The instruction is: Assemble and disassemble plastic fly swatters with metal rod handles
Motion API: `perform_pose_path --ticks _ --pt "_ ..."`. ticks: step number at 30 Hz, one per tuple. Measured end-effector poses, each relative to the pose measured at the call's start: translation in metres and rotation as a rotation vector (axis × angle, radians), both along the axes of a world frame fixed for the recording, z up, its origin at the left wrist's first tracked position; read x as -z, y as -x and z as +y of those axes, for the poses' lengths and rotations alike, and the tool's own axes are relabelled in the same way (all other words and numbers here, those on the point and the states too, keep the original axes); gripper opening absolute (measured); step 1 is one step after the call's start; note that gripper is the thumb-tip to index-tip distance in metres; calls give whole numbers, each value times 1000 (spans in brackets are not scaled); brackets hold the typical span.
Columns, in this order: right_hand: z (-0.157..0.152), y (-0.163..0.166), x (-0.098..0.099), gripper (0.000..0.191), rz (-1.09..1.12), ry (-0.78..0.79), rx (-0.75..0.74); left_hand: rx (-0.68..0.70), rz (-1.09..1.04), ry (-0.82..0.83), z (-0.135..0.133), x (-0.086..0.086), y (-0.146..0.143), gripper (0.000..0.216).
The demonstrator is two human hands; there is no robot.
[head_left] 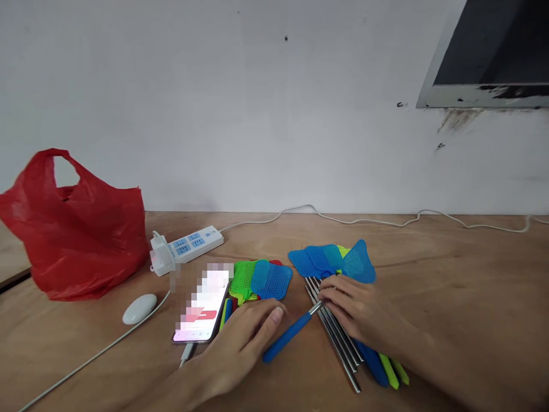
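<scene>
My right hand (354,303) is closed on a fly swatter. Its blue handle (286,339) sticks out to the left, with a short length of metal shaft showing, and a tilted blue mesh head (359,263) shows beyond my fingers. Under this hand lie several metal rods (341,337) and more swatters with blue mesh heads (315,260) and yellow-green handles (389,372). My left hand (246,335) is open, thumb apart, beside that blue handle. Just beyond it is a pile of green and blue swatter heads (270,278); its fingertips are partly hidden.
A lit phone (203,312) on a charging cable lies left of my left hand. Farther left are a white oval mouse-like object (139,309) and a red plastic bag (86,246). A white power strip (195,243) stands behind, its cord running along the wall.
</scene>
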State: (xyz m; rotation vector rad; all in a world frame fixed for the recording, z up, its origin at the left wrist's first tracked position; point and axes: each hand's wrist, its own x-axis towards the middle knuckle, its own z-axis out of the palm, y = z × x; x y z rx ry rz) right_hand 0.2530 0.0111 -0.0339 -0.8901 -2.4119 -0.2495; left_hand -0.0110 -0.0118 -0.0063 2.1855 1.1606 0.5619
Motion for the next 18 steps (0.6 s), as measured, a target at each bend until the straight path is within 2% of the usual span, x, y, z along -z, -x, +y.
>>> perform_pose_path --ticks 3,6,11,14,18 --pt "11 -10 -1 20 204 75 21 -29 16 -42 8 3 1 38" --pt "19 -16 0 22 326 88 38 1 88 -63 16 11 -1 31" --pt "23 -23 5 22 249 33 -19 32 153 -107 19 24 -3 25" --pt "24 -27 11 28 199 22 -49 50 202 -152 17 27 -1 22" --pt "25 -32 17 32 141 101 -12 87 262 -176 14 30 1 25"
